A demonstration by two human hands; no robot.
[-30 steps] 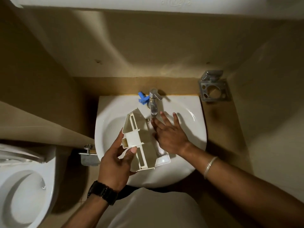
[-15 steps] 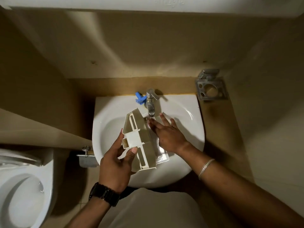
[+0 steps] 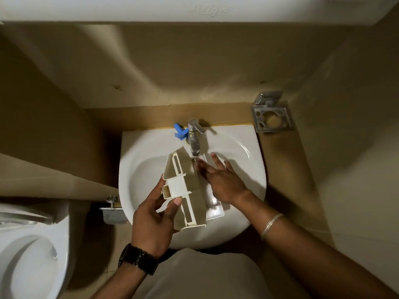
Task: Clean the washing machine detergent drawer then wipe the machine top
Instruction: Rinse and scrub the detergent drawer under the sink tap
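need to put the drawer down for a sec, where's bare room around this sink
Bare patches: the basin left of the drawer, and the rim right of the tap. Crowded: under the tap, where the left hand grips the drawer and the right hand touches it; blue part beside the tap.

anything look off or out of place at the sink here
One oddity: a small blue plastic piece lies loose on the sink rim left of the tap. The detergent drawer, tilted over the basin in the left hand, looks intact.
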